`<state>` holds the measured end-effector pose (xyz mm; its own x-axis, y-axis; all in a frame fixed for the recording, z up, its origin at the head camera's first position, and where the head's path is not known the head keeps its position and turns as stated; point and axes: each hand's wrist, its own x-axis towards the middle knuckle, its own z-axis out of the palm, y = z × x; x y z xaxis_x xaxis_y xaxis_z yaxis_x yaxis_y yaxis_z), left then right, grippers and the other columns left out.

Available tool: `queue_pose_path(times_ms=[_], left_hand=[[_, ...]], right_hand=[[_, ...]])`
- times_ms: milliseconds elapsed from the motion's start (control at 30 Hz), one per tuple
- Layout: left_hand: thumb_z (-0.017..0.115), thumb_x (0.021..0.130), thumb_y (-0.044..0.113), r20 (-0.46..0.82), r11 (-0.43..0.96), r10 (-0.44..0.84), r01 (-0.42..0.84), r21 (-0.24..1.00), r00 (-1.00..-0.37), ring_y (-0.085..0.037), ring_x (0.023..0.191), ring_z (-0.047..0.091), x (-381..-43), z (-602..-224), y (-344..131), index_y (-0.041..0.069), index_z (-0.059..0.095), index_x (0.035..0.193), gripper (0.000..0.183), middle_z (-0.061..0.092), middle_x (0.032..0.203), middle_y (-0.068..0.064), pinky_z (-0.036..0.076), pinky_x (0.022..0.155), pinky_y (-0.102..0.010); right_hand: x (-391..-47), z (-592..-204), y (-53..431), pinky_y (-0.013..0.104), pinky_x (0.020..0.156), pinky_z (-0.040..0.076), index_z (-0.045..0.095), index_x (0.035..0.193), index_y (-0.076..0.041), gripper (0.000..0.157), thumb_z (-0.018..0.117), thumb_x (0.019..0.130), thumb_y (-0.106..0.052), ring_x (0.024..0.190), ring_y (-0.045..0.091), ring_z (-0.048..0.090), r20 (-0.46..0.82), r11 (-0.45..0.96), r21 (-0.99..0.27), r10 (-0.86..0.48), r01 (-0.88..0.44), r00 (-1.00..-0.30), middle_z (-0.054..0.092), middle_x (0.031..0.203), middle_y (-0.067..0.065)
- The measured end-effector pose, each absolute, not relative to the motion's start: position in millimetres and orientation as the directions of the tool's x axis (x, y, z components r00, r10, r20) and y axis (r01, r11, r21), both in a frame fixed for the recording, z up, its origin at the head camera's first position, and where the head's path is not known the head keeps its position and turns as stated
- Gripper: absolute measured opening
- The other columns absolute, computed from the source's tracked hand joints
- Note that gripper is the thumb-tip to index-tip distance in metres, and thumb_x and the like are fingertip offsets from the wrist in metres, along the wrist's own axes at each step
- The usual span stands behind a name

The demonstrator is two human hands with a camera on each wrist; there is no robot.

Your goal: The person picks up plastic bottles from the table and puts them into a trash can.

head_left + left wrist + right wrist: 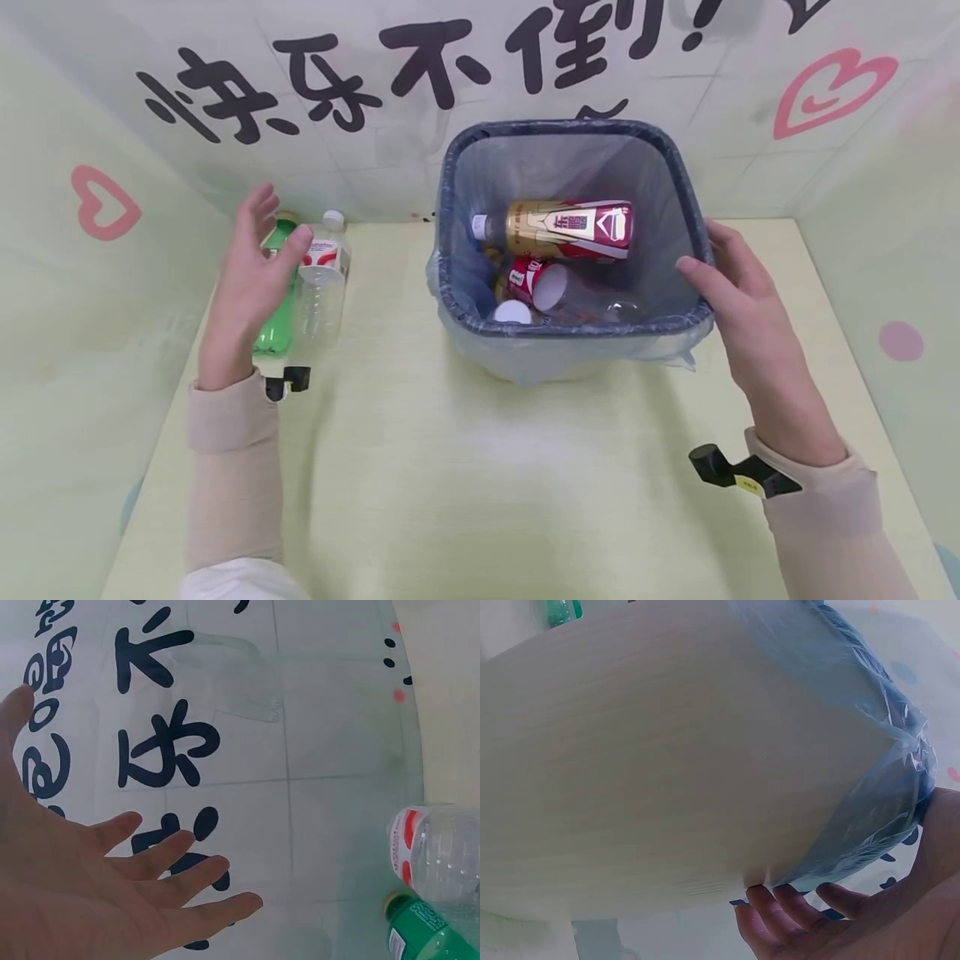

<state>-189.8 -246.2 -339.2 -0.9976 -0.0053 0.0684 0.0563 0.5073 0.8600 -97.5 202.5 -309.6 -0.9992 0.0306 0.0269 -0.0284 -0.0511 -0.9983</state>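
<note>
A trash bin with a dark rim and a bluish plastic liner is at the center of the head view. My right hand holds its right side, thumb over the rim and fingers outside; the right wrist view shows fingertips against the pale wall. Inside lie a gold-and-red bottle, a red-labelled bottle and other partly hidden items. With fingers spread, my left hand is raised over a green bottle and a clear bottle. In the left wrist view, it holds nothing and appears apart from both bottles.
A pale tabletop lies beneath everything. Behind it stands a white wall with large black characters; pale green side panels carry pink hearts. Both bottles are at the table's back left, near the wall.
</note>
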Motion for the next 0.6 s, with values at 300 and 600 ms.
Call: queue_pose_path(times_ms=[300,600], left_hand=[[0.053,0.088,0.043,0.019,0.524,-0.038,-0.004,0.852,-0.999,-0.024,0.137,0.012,-192.3,-349.7,-257.7,0.026,0.011,0.145,0.073,0.015,0.151,-0.001,0.011,0.109,-0.042],[0.052,0.086,0.05,-0.049,0.561,-0.05,-0.069,0.825,-0.998,-0.028,0.136,0.012,-199.0,-361.2,-262.4,0.025,0.007,0.146,0.078,0.011,0.152,-0.002,0.016,0.107,-0.049]], right_hand=[[-98.3,-310.4,201.9,0.02,0.082,0.044,0.044,0.132,-0.009,0.044,0.056,0.09,-0.014,0.102,0.023,0.052,0.037,-0.068,-0.997,0.037,-0.039,-0.999,0.045,0.125,0.018],[-97.8,-310.9,202.0,0.02,0.082,0.044,0.044,0.132,-0.009,0.044,0.056,0.09,-0.014,0.102,0.023,0.051,0.037,-0.073,-0.997,0.038,-0.04,-0.999,0.044,0.126,0.018]])
